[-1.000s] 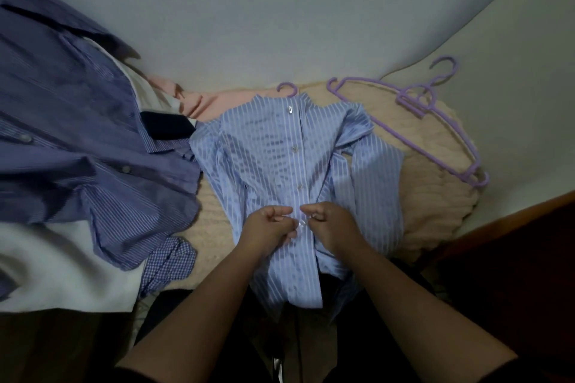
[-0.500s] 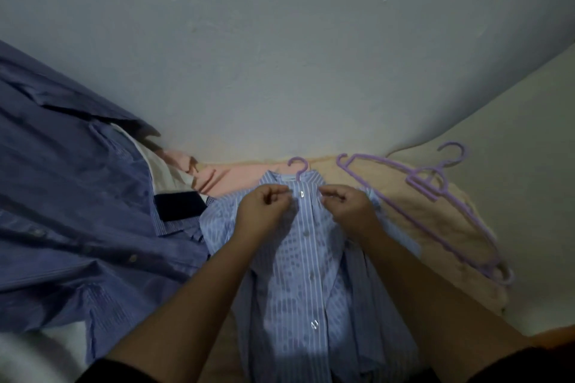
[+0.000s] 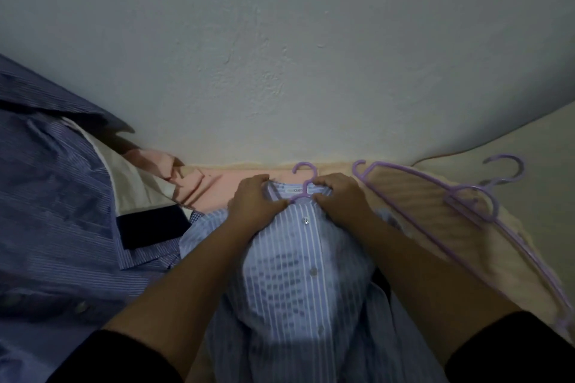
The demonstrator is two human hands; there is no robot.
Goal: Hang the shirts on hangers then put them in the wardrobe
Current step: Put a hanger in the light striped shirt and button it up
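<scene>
Both hands now grip the shirt collar.

Beige bed cover carries striped shirt, dark shirts, purple hangers.

Light-blue white-striped shirt, purple hanger, dark-blue striped shirt, peach blanket.

one head-worn wide-angle view looks forward and steeply down from above the person's forearms, close over the striped shirt on the bed. it faces the wall, which fills the upper half beyond the fingers. straight lines bow towards the edges. no second view shares the scene.
</scene>
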